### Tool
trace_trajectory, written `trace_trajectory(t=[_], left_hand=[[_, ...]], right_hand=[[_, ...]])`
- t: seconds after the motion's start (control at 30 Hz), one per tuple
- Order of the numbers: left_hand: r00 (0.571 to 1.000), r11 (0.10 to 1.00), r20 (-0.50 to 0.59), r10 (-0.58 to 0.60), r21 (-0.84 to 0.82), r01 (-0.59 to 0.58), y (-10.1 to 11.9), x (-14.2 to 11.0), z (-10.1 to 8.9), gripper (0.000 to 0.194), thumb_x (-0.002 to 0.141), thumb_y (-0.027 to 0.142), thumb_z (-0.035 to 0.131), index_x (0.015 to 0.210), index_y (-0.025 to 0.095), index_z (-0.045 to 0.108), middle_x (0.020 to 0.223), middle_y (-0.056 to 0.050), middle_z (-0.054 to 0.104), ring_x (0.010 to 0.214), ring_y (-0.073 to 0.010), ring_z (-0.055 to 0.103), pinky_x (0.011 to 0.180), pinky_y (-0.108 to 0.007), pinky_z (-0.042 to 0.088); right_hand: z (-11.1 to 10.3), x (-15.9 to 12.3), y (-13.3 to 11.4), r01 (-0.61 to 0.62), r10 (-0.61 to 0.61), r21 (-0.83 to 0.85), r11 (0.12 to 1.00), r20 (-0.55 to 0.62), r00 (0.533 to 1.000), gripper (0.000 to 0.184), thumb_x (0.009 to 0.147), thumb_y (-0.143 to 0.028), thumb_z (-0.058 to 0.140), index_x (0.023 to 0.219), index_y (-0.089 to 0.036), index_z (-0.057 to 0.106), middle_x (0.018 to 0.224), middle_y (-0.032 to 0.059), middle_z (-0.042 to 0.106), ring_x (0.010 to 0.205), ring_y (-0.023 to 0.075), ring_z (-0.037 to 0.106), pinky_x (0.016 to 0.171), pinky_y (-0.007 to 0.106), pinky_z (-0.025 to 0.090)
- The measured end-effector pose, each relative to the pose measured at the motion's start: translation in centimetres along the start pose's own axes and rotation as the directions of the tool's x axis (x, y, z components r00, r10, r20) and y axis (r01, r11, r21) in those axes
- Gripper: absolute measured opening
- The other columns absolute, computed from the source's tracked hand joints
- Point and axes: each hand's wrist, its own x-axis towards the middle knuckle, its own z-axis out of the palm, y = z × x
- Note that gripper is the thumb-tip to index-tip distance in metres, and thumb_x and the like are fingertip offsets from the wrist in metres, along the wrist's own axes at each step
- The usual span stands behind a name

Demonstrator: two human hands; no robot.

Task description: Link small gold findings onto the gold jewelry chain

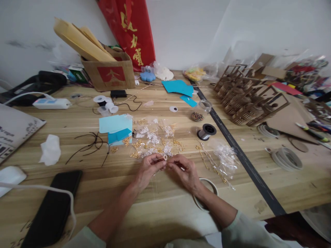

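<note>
My left hand and my right hand meet low over the wooden table, fingertips pinched together. Between them sits a tiny pale ring-like piece, too small to name surely. Just beyond the fingers lie several small clear bags of gold and silver findings. A gold chain and crumpled clear plastic lie to the right of my right hand. A roll of tape sits under my right wrist.
A black phone with a white cable lies front left. Further back are blue paper, a wire spool, a bead jar, a cardboard box, a power strip. Wooden lattice models stand right, beyond a black strip.
</note>
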Motion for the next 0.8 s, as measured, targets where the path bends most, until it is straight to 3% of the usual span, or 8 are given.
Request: trace_trajectory(t=[0.33, 0.6, 0.8], left_hand=[[0.998, 0.996, -0.051, 0.04, 0.083, -0.036, 0.53, -0.19, 0.39, 0.019, 0.062, 0.027, 0.075, 0.069, 0.015, 0.062, 0.061, 0.002, 0.06, 0.059, -0.0103, 0.053, 0.058, -0.021, 0.039], [0.989, 0.973, -0.07, 0.127, 0.2, -0.111, 0.67, -0.31, 0.53, 0.013, 0.064, 0.024, 0.072, 0.067, 0.015, 0.064, 0.065, 0.001, 0.061, 0.062, -0.0116, 0.053, 0.059, -0.022, 0.041], [0.982, 0.964, -0.094, 0.166, 0.223, -0.142, 0.35, -0.19, 0.58, 0.012, 0.062, 0.024, 0.073, 0.065, 0.016, 0.063, 0.062, 0.001, 0.062, 0.061, -0.0128, 0.055, 0.06, -0.023, 0.043]], right_hand=[[0.06, 0.05, -0.08, 0.004, -0.004, -0.011, 1.0, -0.009, 1.0, 0.009, 0.086, -0.024, 0.062, 0.084, -0.02, 0.07, 0.077, 0.0028, 0.067, 0.069, 0.0143, 0.061, 0.06, 0.023, 0.045], [0.22, 0.04, 0.34, -0.129, 0.13, 0.036, 0.991, -0.032, 0.991, 0.013, 0.082, -0.03, 0.066, 0.079, -0.018, 0.068, 0.072, 0.0022, 0.067, 0.063, 0.0133, 0.059, 0.057, 0.023, 0.044], [0.42, 0.2, 0.17, -0.189, 0.195, 0.179, 0.965, -0.012, 0.981, 0.021, 0.078, -0.038, 0.07, 0.078, -0.017, 0.066, 0.07, 0.0017, 0.066, 0.063, 0.0136, 0.059, 0.057, 0.024, 0.046]])
